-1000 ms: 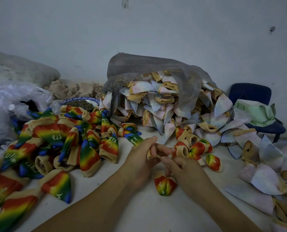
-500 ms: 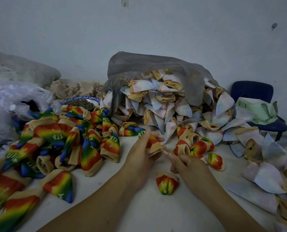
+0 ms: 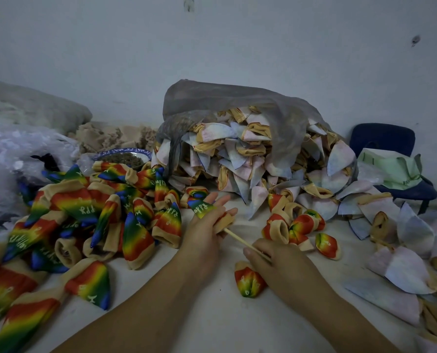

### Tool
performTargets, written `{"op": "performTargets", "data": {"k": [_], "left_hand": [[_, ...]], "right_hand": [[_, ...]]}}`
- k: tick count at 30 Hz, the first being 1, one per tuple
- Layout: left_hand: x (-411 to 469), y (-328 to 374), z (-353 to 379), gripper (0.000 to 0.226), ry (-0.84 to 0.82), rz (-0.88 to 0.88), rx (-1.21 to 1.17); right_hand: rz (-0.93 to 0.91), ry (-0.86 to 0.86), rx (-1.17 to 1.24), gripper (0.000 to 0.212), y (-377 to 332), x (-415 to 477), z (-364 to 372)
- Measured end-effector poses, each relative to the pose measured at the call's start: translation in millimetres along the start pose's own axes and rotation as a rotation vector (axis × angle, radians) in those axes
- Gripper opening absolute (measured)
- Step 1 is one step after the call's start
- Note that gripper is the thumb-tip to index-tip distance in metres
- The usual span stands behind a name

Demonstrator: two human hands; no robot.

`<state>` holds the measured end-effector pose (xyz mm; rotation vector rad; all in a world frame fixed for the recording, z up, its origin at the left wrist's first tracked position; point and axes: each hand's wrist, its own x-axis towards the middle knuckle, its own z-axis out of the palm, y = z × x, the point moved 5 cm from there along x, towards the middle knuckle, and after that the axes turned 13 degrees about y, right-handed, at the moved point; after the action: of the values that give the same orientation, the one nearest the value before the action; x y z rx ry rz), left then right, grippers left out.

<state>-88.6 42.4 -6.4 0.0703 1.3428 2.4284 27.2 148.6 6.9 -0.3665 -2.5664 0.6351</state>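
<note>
Just in front of the grey bag (image 3: pixel 237 98), the left hand (image 3: pixel 204 234) grips the rainbow cone (image 3: pixel 202 208), open end toward the right hand (image 3: pixel 284 264), which pinches a thin stick (image 3: pixel 245 242) slanting up-left into that opening.

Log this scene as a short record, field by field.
left hand: holds a rainbow fabric cone with a tan cuff
right hand: pinches a thin wooden stick, its tip at the cone's tan cuff
left of hands: heap of rainbow fabric cones
behind: grey plastic bag spilling pale fabric cones
by right hand: small rainbow fabric piece on the white table
</note>
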Motion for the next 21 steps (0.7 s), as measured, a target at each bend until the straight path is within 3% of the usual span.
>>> {"op": "performTargets", "data": {"k": [4,7,12,18,21], "left_hand": [[2.1,-0.3,-0.6,0.025,-0.012,0.034,0.044],[2.0,0.9,1.4,0.001,0.005,0.079,0.085],[0.2,5.8,4.5,0.055,0.058,0.128,0.155],[-1.0,2.2,7.3,0.061,-0.012,0.037,-0.002],[-0.8,1.4,3.6,0.054,-0.038,0.111,0.157]], "right_hand": [[0.042,0.004,0.052,0.033,3.0,-0.6,0.0],[0.069,0.013,0.107,0.031,3.8,0.0,-0.8],[0.088,0.02,0.134,0.029,4.8,1.3,-1.4],[0.116,-0.002,0.165,0.028,9.8,1.2,-0.3],[0.14,0.0,0.191,0.03,12.8,1.7,0.4]]}}
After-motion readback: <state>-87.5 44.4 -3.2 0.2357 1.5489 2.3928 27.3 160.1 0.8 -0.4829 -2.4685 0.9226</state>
